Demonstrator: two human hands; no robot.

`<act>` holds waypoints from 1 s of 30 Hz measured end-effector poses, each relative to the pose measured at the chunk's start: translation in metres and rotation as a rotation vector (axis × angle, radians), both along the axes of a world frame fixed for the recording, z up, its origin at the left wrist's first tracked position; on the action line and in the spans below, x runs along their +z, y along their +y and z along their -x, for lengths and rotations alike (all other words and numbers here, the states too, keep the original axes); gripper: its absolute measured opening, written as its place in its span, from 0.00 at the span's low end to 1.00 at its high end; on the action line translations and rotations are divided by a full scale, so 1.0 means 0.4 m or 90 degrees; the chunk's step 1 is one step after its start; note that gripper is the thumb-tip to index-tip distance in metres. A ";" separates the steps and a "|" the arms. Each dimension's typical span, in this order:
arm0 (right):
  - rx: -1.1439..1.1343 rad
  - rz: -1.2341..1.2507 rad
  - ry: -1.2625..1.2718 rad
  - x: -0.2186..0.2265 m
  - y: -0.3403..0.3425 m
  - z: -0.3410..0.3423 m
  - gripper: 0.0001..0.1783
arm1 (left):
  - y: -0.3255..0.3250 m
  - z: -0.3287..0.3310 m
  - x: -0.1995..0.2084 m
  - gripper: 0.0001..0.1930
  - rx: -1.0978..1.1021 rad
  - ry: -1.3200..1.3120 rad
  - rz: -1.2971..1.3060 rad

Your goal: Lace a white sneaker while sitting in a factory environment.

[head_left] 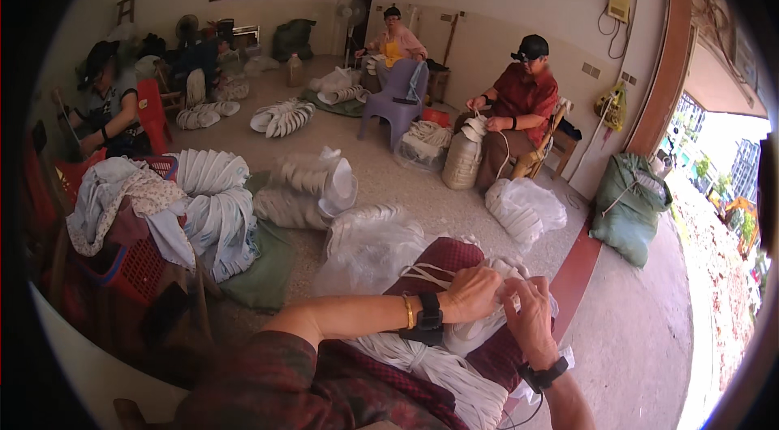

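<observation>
My left hand (471, 294) is closed, its fingers bent inward at a bunch of white curved pieces (510, 268) above my lap. A loop of white cord (426, 270) runs out beside it. Close on the right, my right hand (531, 312) curls its fingers in a pinch against the same pieces; what sits between the fingertips is too small to make out. Under both hands a pale rounded object (471, 334) rests on my legs, partly hidden. A thick tied bundle of white cord (418, 355) lies across the dark red patterned cloth on my lap.
Clear plastic bags (369, 255) of stacked white pieces lie just ahead. A red basket (134, 272) heaped with cloth stands left. Ahead, a seated person (523, 93) works over a large plastic bottle (464, 158). A purple chair (393, 101) and green sack (631, 211) stand farther off.
</observation>
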State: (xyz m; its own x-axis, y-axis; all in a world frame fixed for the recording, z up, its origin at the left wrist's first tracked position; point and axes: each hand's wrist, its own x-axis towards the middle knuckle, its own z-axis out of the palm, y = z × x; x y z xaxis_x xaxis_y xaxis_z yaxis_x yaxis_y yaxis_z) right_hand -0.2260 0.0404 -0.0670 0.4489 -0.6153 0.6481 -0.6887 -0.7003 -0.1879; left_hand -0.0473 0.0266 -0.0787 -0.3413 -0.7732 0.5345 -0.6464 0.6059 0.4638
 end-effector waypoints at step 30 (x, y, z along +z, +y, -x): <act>-0.002 -0.068 0.296 0.037 -0.066 -0.064 0.12 | 0.003 -0.033 0.021 0.07 0.013 0.000 -0.046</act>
State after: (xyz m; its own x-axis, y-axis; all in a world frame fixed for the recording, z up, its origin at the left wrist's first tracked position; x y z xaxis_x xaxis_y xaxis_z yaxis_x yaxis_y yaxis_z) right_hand -0.2002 0.0140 -0.0522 0.6748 -0.6692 0.3111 -0.7185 -0.6921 0.0697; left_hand -0.0341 0.0277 -0.0703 -0.3242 -0.8171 0.4768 -0.6584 0.5568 0.5065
